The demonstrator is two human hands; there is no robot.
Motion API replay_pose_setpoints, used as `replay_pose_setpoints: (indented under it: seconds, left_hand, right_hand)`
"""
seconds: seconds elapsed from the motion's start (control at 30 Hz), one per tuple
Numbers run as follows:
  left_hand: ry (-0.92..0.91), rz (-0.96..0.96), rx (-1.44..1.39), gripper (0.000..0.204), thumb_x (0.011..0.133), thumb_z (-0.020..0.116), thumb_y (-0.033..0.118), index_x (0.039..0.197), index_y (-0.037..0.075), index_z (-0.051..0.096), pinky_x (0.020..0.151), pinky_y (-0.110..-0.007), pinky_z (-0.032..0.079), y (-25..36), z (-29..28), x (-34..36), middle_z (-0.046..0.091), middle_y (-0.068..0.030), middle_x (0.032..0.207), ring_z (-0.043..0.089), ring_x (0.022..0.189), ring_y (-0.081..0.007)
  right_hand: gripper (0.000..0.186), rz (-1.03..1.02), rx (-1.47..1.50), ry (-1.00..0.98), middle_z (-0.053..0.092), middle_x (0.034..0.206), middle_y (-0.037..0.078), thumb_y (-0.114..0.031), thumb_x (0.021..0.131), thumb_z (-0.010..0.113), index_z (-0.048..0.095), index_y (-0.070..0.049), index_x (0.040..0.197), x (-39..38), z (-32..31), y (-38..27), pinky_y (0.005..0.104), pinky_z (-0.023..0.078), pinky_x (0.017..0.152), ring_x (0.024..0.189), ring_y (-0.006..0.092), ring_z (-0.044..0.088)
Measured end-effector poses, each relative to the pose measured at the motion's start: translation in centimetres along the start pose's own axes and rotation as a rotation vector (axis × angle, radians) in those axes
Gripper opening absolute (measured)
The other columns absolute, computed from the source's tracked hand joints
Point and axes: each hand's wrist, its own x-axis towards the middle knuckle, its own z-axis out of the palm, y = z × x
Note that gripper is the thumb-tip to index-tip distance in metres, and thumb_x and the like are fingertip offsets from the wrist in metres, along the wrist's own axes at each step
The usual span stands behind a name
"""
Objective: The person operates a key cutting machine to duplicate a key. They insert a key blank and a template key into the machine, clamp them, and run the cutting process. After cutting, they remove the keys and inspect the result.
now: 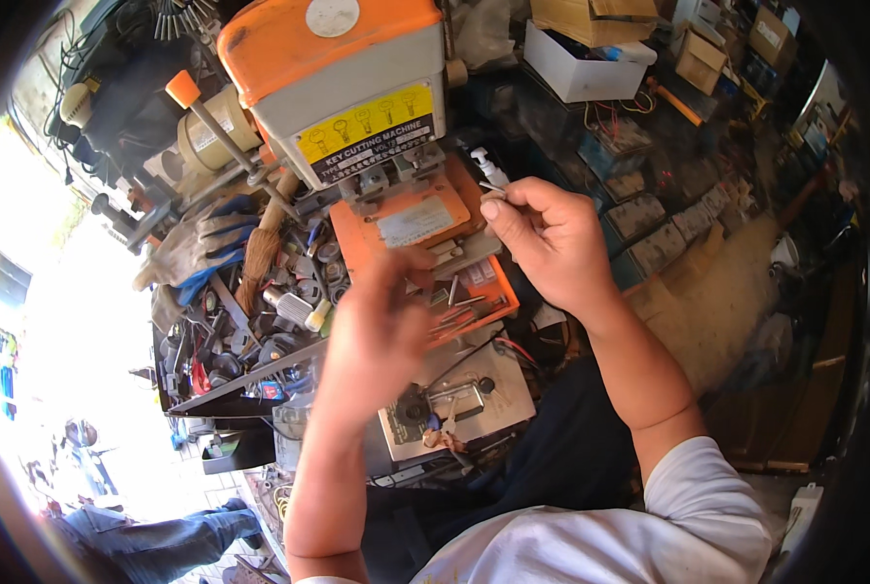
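Observation:
A grey machine with an orange top [328,54] and a yellow label stands on an orange base [367,243] at the top centre. My right hand [542,234], raised at the right of the base, pinches a small metal piece [489,190], possibly a key blank, between thumb and forefinger. My left hand [381,316] is blurred by motion over the front left of the base, so whether it holds anything cannot be told. Just right of it, an orange tray [496,303] with slim metal pieces sits under the base. A white pump bottle [487,167] stands behind my right hand.
Metal parts and tools [299,307], work gloves [201,248] and a brush [260,243] crowd the left. A panel with a black handle [508,399] lies below the tray. Boxes [581,73] stack at back right. Another person's jeans-clad legs [163,535] show at lower left.

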Motion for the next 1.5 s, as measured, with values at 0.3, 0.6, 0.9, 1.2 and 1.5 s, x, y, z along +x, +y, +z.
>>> replay_pose_setpoints:
  seconds: [0.3, 0.6, 0.9, 1.2, 1.5]
  left_hand:
    - [0.107, -0.093, -0.87, 0.039, 0.099, 0.05, -0.01, 0.137, -0.002, 0.052, 0.101, -0.044, 0.061, -2.4, -1.3, 0.6, 0.067, -0.0174, 0.123, 0.07, 0.113, -0.0295]
    - [0.255, -0.123, -0.676, 0.026, 0.101, 0.06, -0.003, 0.126, -0.006, 0.06, 0.097, -0.033, 0.06, -2.0, -1.6, 1.6, 0.071, -0.0154, 0.118, 0.07, 0.109, -0.0213]
    - [0.449, 0.067, -0.035, 0.021, 0.092, 0.078, 0.007, 0.108, -0.003, 0.069, 0.076, -0.023, 0.053, -2.0, -2.9, 5.5, 0.072, -0.0042, 0.095, 0.065, 0.083, -0.0088]
    - [0.649, 0.197, -0.003, 0.03, 0.09, 0.078, 0.003, 0.114, -0.001, 0.061, 0.048, -0.025, 0.049, -1.8, -0.1, 6.8, 0.068, -0.0027, 0.082, 0.06, 0.058, -0.0068]
    - [0.781, 0.349, -0.188, 0.041, 0.088, 0.08, 0.0, 0.124, 0.003, 0.06, 0.065, -0.021, 0.045, -4.9, 1.3, 8.4, 0.065, 0.0016, 0.091, 0.05, 0.073, -0.0045]
  right_hand:
    - [0.014, 0.009, 0.186, -0.016, 0.065, 0.075, -0.003, -0.009, 0.1, 0.07, 0.07, 0.005, 0.1, -1.2, 0.8, -0.4, 0.0195, 0.042, 0.054, 0.064, -0.0005, 0.053]
    - [0.015, 0.031, 0.233, -0.074, 0.066, 0.074, -0.002, -0.01, 0.101, 0.069, 0.07, 0.005, 0.101, -1.7, 1.3, -0.7, 0.0185, 0.041, 0.052, 0.062, -0.0004, 0.054]
    - [0.015, -0.004, 0.235, -0.063, 0.069, 0.077, 0.0, -0.011, 0.099, 0.072, 0.071, 0.005, 0.098, -1.9, 2.0, -0.9, 0.0204, 0.045, 0.056, 0.065, 0.0014, 0.056]
    - [0.014, -0.021, 0.182, -0.064, 0.067, 0.074, 0.002, -0.01, 0.098, 0.073, 0.071, 0.004, 0.097, -2.1, 2.1, -0.9, 0.0219, 0.044, 0.056, 0.064, 0.0022, 0.054]
    - [0.012, -0.075, 0.145, -0.016, 0.068, 0.075, 0.005, -0.007, 0.097, 0.074, 0.07, 0.005, 0.097, -1.8, 2.1, 0.5, 0.0237, 0.045, 0.056, 0.064, 0.0046, 0.055]
